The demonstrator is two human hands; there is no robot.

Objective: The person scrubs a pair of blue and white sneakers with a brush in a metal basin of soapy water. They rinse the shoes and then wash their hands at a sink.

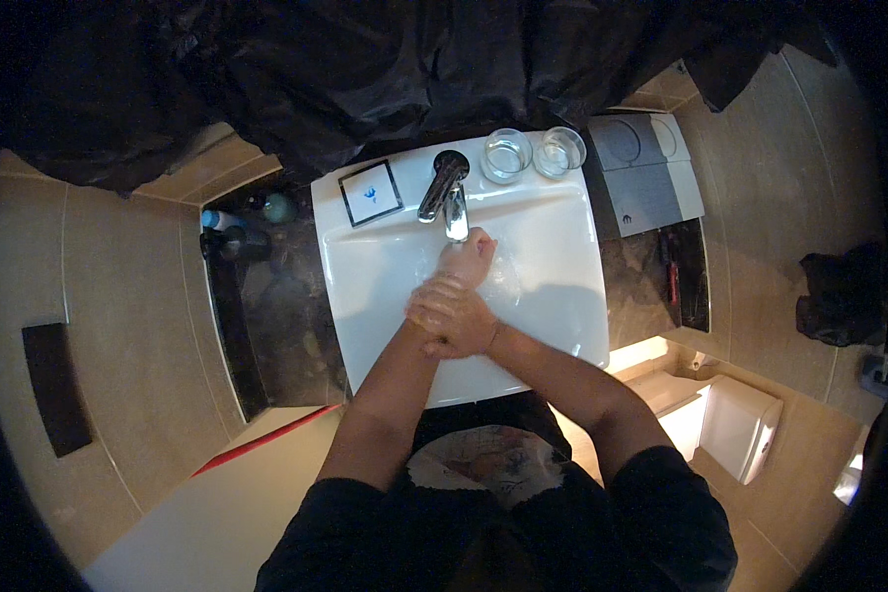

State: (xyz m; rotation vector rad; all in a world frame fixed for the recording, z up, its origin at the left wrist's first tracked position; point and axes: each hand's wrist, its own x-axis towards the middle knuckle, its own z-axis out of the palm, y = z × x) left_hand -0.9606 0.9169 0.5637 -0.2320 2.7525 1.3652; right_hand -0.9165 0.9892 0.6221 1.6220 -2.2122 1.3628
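Observation:
Under the spout of a chrome mixer tap [455, 211] is my left hand [471, 257], with its fingers curled into a loose fist. My right hand [451, 314] wraps around the left wrist, its knuckles shiny and wet. Both are over the bowl of a white ceramic washbasin [385, 296], and wet patches glisten beside the left hand. Whether water is running from the spout is hard to see. The palm of my right hand and the skin under it are hidden.
Two clear glass tumblers [507, 155] and a black-framed square card [371, 194] sit on the basin's back ledge. Bottles [240, 243] stand left on the dark stone counter [285, 318]. A grey-and-white printed board [640, 174] lies right. A white toilet [736, 425] is lower right.

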